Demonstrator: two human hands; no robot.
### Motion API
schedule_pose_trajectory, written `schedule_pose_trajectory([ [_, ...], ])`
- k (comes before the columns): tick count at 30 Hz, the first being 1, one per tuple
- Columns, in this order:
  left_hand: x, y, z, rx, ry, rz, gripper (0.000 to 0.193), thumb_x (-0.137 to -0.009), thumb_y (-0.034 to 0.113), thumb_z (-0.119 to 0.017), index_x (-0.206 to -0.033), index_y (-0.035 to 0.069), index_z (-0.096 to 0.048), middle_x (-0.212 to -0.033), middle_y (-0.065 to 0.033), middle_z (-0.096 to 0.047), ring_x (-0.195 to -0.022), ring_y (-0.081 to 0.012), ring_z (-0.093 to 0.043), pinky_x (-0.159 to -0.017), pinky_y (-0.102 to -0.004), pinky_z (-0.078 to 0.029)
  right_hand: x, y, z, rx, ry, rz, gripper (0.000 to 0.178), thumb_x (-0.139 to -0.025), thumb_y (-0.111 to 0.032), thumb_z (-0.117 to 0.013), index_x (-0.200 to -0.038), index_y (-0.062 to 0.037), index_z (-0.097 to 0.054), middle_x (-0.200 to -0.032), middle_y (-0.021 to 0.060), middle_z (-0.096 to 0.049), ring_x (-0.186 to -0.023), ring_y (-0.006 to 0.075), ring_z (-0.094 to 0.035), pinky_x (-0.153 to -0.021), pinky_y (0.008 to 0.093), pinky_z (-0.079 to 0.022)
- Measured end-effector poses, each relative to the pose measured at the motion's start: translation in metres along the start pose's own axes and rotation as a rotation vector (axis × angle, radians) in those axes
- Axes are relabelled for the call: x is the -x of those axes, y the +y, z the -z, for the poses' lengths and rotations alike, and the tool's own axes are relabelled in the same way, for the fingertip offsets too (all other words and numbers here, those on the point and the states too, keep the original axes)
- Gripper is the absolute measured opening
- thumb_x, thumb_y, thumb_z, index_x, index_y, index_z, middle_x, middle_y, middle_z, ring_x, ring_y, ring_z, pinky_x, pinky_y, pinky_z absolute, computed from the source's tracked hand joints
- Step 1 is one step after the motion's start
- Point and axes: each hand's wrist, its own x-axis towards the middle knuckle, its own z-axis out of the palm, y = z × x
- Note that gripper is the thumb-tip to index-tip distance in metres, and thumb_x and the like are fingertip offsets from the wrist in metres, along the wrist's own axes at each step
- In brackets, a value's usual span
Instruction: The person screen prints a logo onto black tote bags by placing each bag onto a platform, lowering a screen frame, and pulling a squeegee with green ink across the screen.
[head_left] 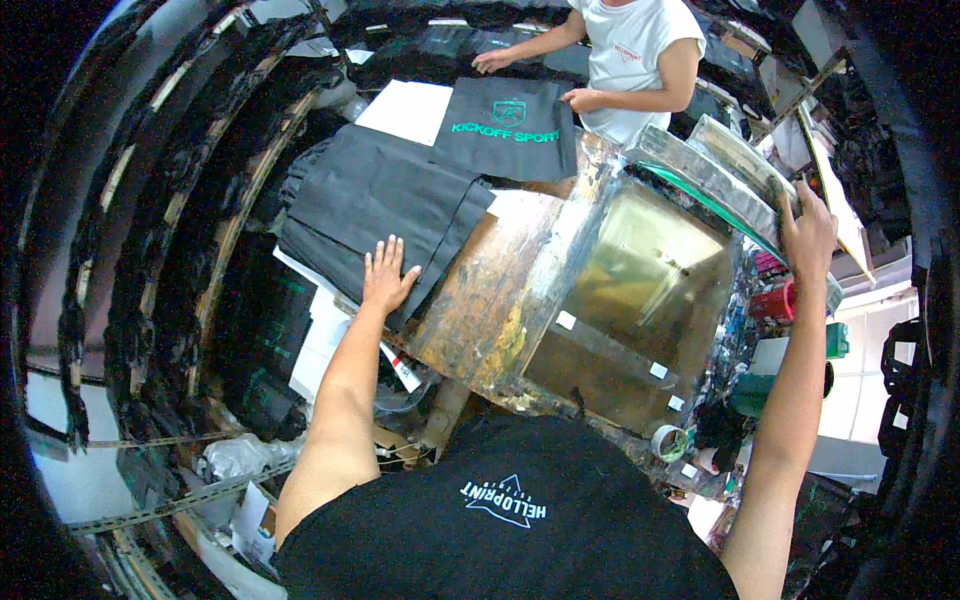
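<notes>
"Nearest to us is a black T-shirt (510, 548) on the person, isn't it?"

"Yes, with white lettering and a pointed, angular outline on it, upside down from here."

"And where is the pile of black pieces (365, 195)?"

"Left of the middle, flat in overlapping layers, next to a worn, paint-stained board (480, 300). I see no print on its top."

"What is the left hand (391, 277) doing with it?"

"Lying palm down on the near edge, fingers spread, grasping nothing."

"The right hand (808, 235)?"

"Its fingers are bent over the right end of a long grey frame (700, 165) with a bright green strip along its lower edge. I cannot tell how firmly it grips, or whether it closes round it."

"What lies between the hands?"

"Besides the board, a yellowish, see-through panel (650, 285) with small white squares. A roll of tape (669, 443) is near its lower right corner."

"Any other writing?"

"Beyond the pile, a printed black piece (508, 155) bears a green crest above a line of green capitals. A white sheet (405, 112) lies just left of it."

"Who is there?"

"A co-worker (635, 75) in a white top with small red chest lettering, one hand at the printed piece's right edge."
</notes>
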Motion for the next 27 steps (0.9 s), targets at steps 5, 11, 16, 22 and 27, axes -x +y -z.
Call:
schedule_pose_trajectory([
  [5,-0.011,-0.002,-0.009,-0.025,0.074,0.049,0.064,-0.105,0.05,-0.045,-0.159,0.016,-0.036,-0.167,-0.0073,-0.029,-0.153,-0.0329,-0.028,-0.124,-0.0531,-0.023,0.0,-0.01,0.007,-0.025,-0.008,0.008,0.051,-0.1,-0.048,-0.057,-0.127,-0.0057,-0.064,-0.122,0.0178,-0.069,-0.115,0.0349,-0.063,-0.097,0.0471,-0.043],
  [11,-0.044,-0.038,0.027,0.284,-0.054,0.083,0.053,-0.107,0.048,-0.037,-0.149,0.019,-0.053,-0.139,-0.0173,-0.061,-0.133,-0.036,-0.054,-0.111,-0.0507,-0.04,0.005,-0.009,-0.001,-0.044,0.077,0.035,0.055,-0.097,-0.053,-0.058,-0.123,-0.005,-0.067,-0.119,0.0164,-0.07,-0.116,0.0322,-0.064,-0.098,0.0473,-0.041],
  [16,-0.075,-0.058,0.061,0.409,-0.193,0.033,0.066,-0.108,0.051,-0.031,-0.136,-0.002,-0.059,-0.136,-0.0268,-0.06,-0.131,-0.0438,-0.052,-0.111,-0.0472,-0.041,0.005,-0.008,0.007,-0.02,0.04,0.013,0.054,-0.097,-0.051,-0.057,-0.123,-0.0051,-0.067,-0.117,0.0154,-0.072,-0.114,0.0314,-0.065,-0.098,0.0469,-0.042],
  [22,-0.065,-0.083,0.03,0.458,-0.089,0.034,0.066,-0.108,0.051,-0.032,-0.136,-0.003,-0.058,-0.136,-0.0274,-0.06,-0.134,-0.0432,-0.05,-0.113,-0.0448,-0.038,-0.002,-0.006,-0.005,-0.037,0.136,0.062,0.058,-0.097,-0.057,-0.055,-0.123,-0.0069,-0.067,-0.119,0.0161,-0.071,-0.114,0.0329,-0.065,-0.096,0.048,-0.044],
  [27,-0.065,-0.069,0.026,0.531,-0.08,0.06,0.064,-0.107,0.048,-0.034,-0.132,-0.006,-0.06,-0.134,-0.029,-0.06,-0.132,-0.044,-0.052,-0.111,-0.045,-0.038,0.001,0.003,-0.008,-0.038,0.086,0.039,0.058,-0.098,-0.057,-0.053,-0.123,-0.0061,-0.067,-0.118,0.0167,-0.071,-0.114,0.0332,-0.065,-0.095,0.0485,-0.044],
])
